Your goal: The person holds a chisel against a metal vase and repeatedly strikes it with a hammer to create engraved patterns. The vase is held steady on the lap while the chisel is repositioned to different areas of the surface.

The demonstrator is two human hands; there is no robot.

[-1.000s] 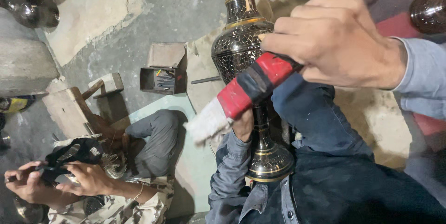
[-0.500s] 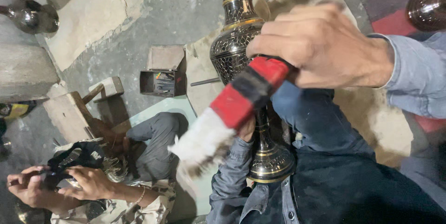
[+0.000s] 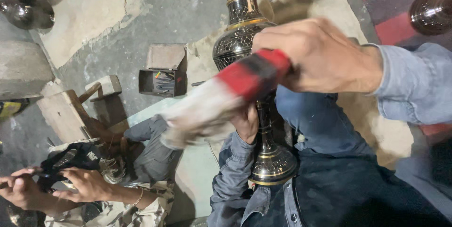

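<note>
**Hands brushing an engraved metal vase**

Head view: The right hand (image 3: pixel 325 57) is gripping a red-and-black-handled brush (image 3: pixel 226 95), its pale bristles blurring at the left. The left hand (image 3: pixel 246 124) is closing around the slim stem of the tall dark vase (image 3: pixel 245 39), which is standing on the person's lap. Its engraved body is already shining; how much is left to brush cannot be judged. At lower left, a co-worker's hands (image 3: pixel 56 187) are handling a dark object; an open metal box (image 3: pixel 162 71) is lying on the floor.

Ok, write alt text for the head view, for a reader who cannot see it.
The right hand sweeps a red-handled brush, blurred, across a tall engraved black-and-gold vase that the left hand grips by its stem. Lower left, another person's hands work on a dark object.
</note>
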